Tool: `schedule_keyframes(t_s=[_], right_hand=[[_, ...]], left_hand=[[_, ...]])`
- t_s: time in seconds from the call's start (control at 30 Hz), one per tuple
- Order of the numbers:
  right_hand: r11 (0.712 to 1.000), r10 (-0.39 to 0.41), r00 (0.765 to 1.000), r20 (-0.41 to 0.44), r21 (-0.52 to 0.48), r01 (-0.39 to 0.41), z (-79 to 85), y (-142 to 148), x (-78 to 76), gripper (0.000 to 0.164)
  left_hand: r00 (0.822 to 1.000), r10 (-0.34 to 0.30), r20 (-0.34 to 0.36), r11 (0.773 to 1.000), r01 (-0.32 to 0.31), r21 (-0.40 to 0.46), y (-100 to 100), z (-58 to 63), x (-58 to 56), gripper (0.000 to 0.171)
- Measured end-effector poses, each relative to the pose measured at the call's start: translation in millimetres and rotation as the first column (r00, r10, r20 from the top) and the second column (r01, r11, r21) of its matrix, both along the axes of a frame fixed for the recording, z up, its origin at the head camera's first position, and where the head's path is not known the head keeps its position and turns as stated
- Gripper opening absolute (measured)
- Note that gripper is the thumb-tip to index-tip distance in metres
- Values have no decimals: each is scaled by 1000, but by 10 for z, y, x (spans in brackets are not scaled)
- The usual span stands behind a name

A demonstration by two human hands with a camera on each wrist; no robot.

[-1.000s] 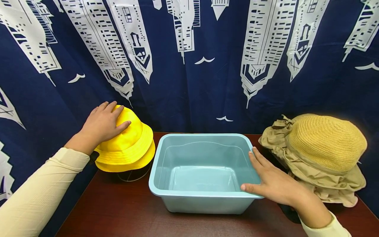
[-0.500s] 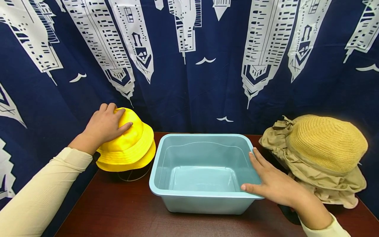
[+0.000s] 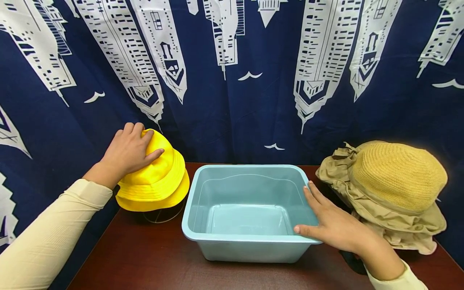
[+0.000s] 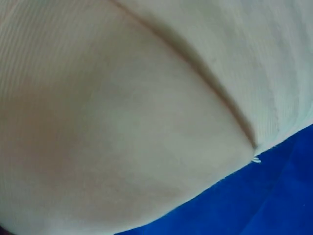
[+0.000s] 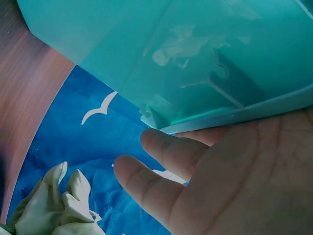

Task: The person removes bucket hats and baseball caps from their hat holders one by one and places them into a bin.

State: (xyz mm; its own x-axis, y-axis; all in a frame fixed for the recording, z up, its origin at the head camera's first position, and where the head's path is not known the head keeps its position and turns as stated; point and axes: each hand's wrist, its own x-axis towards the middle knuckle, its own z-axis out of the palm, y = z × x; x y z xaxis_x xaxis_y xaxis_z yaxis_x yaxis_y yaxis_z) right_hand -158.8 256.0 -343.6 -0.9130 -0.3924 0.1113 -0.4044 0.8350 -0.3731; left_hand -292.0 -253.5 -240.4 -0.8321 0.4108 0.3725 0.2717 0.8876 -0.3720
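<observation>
Two yellow bucket hats appear stacked at the left of the head view, one brim above the other. My left hand [image 3: 127, 150] grips the crown of the upper yellow bucket hat [image 3: 161, 177], its fingers bent over the top and the thumb on the near side. The lower brim [image 3: 170, 201] shows underneath. A pale blue plastic tub [image 3: 253, 239] stands in the middle, nothing inside it. My right hand [image 3: 335, 223] rests on the tub's right rim with fingers extended, and the right wrist view shows its palm [image 5: 254, 171] against the tub's outer wall [image 5: 122, 44].
A thin wire stand [image 3: 159, 219] shows below the yellow hats. At the right sits a straw hat [image 3: 398, 175] with a ruffled tan brim, over more tan fabric [image 3: 413, 241]. Behind the dark red table [image 3: 145, 257] hangs a navy cloth [image 3: 253, 112] printed with white buildings.
My left fingers, flatter over the yellow crown a second ago, have bent and drawn in on it. The right hand and tub stay in place.
</observation>
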Motion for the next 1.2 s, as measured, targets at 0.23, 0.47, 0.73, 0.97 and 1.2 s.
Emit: schedule_keyframes(t_s=[0.23,0.47,0.73,0.97,1.2], right_hand=[[1000,7,999,-37,14,-7,9,-18,-3,107],[994,-6,993,-119,112,19,40,-9,9,108],[991,-1,996,-93,136,13,74,39,55,107],[992,-5,996,-92,126,16,51,24,43,109],[995,-12,996,-85,100,20,46,24,51,110]], left_hand=[[998,-42,-51,999,41,-35,55,88,35,69],[994,-86,-74,996,83,-43,100,181,66,68],[989,-123,-79,992,121,-37,220,324,166,69],[980,-179,-87,984,179,-8,340,478,297,68],[953,-277,-124,961,275,-38,554,601,381,65]])
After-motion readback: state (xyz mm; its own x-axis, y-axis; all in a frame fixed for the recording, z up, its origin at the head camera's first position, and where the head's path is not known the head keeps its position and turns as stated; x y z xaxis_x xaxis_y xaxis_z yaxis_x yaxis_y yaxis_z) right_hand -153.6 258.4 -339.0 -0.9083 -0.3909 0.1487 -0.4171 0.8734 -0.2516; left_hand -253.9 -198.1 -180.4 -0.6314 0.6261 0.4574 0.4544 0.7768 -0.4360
